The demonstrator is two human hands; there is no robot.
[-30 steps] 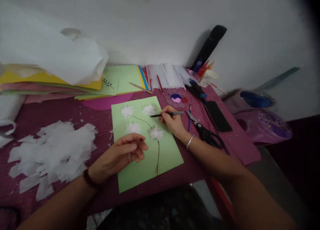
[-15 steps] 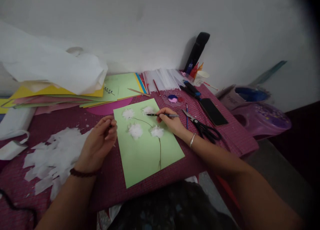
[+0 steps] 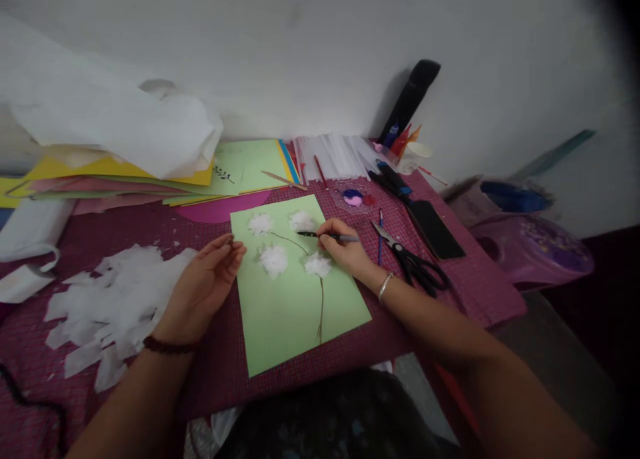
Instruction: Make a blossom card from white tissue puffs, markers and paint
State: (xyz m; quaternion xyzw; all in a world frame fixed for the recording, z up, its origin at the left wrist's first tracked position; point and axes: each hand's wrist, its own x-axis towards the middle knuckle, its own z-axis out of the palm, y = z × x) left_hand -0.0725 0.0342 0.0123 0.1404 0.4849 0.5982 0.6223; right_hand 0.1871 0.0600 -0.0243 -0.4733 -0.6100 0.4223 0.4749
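Note:
My right hand (image 3: 343, 242) is closed round a dark pen (image 3: 345, 238), its black tip just below the upper right white tissue flower (image 3: 301, 220). Beneath it lies a light green sheet (image 3: 283, 319), bearing several fluffy white flowers and thin brown drawn stems (image 3: 321, 302). At the sheet's left edge is my left hand (image 3: 215, 262), palm partly turned up, thumb and forefinger pinched. A small dark thing seems to be between those fingertips, too small to name. Beside that hand spreads a heap of white tissue pieces (image 3: 120, 299).
Black-handled scissors (image 3: 413, 259), a blue brush (image 3: 380, 236) and a phone (image 3: 436, 229) lie right of the sheet. Behind are a paint palette (image 3: 354, 198), white strips (image 3: 333, 156) and coloured paper (image 3: 250, 162). A pink container (image 3: 535, 246) stands past the table's right edge.
My left hand has shifted right, its fingers now over the sheet's left edge. The pen tip sits slightly lower relative to the upper right flower. The whole view has shifted slightly.

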